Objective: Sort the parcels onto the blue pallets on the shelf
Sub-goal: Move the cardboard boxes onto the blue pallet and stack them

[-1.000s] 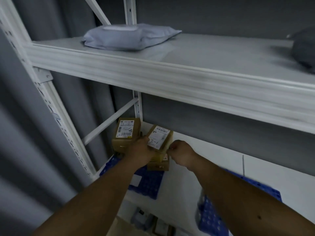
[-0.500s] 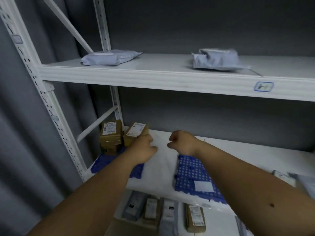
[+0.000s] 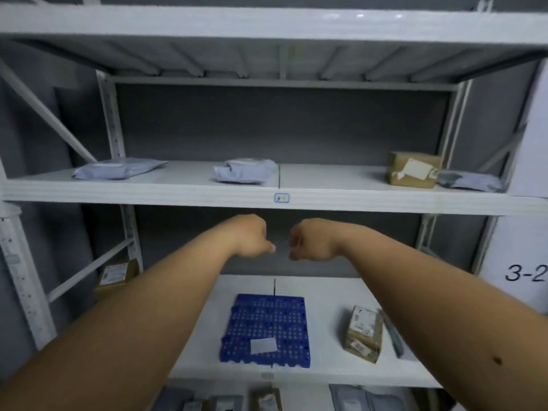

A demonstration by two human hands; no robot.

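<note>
Two hands, left [image 3: 252,237] and right [image 3: 308,240], hang curled and hold nothing, above the bare blue pallet [image 3: 267,327]. Nearest parcel: brown box [image 3: 364,333] right of pallet, apart, on the shelf [image 3: 326,295]. Likely light, stiff cardboard; grip its long sides. Long axis runs front to back, label up

Parcel storeroom; white steel racking [image 3: 267,200]; coded bays "3-2" [image 3: 525,273]; labelled parcels [image 3: 364,333]; blue pallet [image 3: 267,321].
</note>
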